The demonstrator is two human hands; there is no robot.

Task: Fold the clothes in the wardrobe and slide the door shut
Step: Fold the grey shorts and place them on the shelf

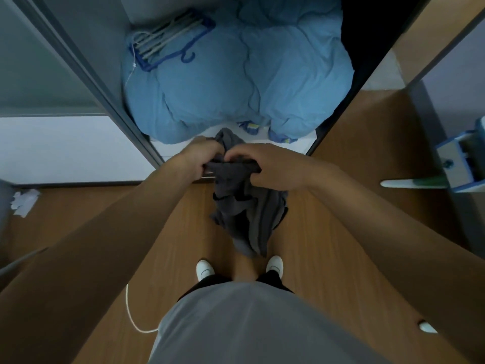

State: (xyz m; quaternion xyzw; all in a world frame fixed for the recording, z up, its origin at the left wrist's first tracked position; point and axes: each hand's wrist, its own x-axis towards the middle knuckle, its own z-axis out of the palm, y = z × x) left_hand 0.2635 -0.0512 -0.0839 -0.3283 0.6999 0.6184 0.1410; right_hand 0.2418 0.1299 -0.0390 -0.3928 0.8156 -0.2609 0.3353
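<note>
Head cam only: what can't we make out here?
All head view.
Grey garment: bunched, type unclear; left hand and right hand cover its top.
Hangers on the blue duvet: blurred, count unclear.
Blue items under the duvet: mostly hidden by it.
Sliding door: cut off at the left edge.

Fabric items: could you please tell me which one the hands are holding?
The crumpled dark grey garment, gripped by the left hand and right hand; the puffy light blue duvet lies unheld.
</note>
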